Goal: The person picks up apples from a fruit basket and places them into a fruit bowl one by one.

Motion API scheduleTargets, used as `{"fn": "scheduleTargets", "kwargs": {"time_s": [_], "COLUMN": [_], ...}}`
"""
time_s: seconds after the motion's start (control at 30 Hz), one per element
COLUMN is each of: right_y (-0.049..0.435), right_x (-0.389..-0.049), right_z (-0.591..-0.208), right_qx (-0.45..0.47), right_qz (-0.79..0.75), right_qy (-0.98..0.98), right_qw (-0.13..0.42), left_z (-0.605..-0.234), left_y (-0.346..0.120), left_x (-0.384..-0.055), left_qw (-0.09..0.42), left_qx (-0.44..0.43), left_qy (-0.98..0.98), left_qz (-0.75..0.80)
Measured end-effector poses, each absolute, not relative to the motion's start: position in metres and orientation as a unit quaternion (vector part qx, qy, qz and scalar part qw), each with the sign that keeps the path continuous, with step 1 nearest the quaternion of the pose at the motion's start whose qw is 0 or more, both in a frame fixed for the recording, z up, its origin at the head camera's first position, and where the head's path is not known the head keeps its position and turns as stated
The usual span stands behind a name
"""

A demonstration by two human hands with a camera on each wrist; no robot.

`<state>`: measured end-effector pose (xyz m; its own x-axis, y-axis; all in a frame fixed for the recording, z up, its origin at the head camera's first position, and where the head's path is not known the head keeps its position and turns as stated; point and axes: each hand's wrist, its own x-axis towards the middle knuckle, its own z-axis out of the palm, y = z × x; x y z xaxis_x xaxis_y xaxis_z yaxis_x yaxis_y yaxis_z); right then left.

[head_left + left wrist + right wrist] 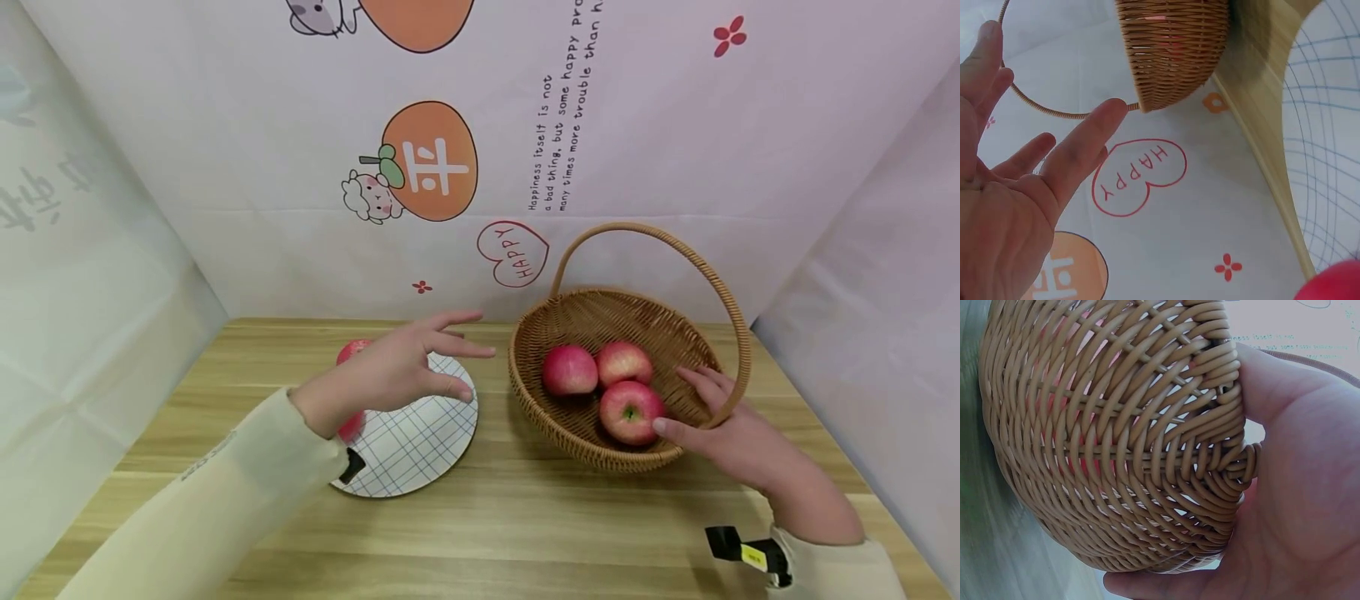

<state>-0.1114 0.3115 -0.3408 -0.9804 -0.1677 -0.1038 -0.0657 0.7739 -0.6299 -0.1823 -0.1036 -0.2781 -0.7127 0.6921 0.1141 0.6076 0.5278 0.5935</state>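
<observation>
A brown wicker basket (555, 429) with a tall arched handle (675, 242) stands at the right, holding three red apples (632, 412). My right hand (765, 446) grips its right rim at the handle's foot, fingers inside and thumb tip beside the nearest apple. In the right wrist view the palm lies against the woven rim (1235, 419). My left hand (393, 367) hovers with spread fingers and nothing in it, over a round white plate (420, 437) with blue grid lines. Red, rounded fruit (351, 427) lies at the plate's left, mostly hidden behind the left wrist.
Basket and plate share a wood-grain table (480, 533). A white printed cloth wall (637, 125) closes off the back, and pale cloth walls (97, 208) flank both sides. The basket's handle rises high in front of the back wall.
</observation>
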Motion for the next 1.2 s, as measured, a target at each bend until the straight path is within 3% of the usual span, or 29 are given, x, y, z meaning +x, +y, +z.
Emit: {"fn": "scheduleTargets", "kwargs": {"time_s": [0.43, 0.7, 0.9, 1.2], "right_y": [0.313, 0.313, 0.312, 0.313], "right_x": [-0.113, -0.112, -0.112, -0.112], "right_z": [-0.342, -0.341, -0.341, -0.343], "right_qx": [-0.065, -0.063, -0.062, -0.062], "right_qz": [-0.334, -0.333, -0.333, -0.336], "right_qy": [0.938, 0.938, 0.938, 0.937], "right_qw": [0.071, 0.072, 0.075, 0.074], "left_z": [-0.282, -0.290, -0.298, -0.302], "left_y": [-0.047, -0.013, 0.004, 0.027], "left_x": [-0.200, -0.199, -0.207, -0.220], "left_qw": [0.042, 0.040, 0.010, 0.007], "left_qx": [0.420, 0.472, 0.516, 0.526], "left_qy": [0.839, 0.843, 0.838, 0.840], "left_qz": [0.344, 0.256, 0.179, 0.133]}}
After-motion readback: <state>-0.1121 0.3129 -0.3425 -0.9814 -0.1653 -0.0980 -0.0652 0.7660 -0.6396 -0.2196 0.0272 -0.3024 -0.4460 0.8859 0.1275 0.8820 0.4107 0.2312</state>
